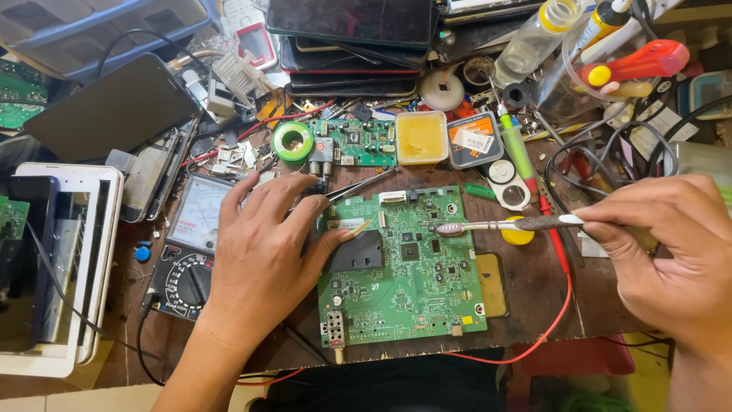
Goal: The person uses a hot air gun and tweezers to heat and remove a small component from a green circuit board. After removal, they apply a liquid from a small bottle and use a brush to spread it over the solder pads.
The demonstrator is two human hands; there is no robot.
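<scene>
Here the board (408, 263) lies at frame centre between the hands: left hand (263, 252) spread flat on its left edge, right hand (671, 244) pinching a toothbrush (503, 225), bristles seemingly touching the board's top.

Left hand (263, 252) presses green circuit board (408, 267); right hand (671, 244) holds toothbrush (507, 225), bristles on board.
</scene>
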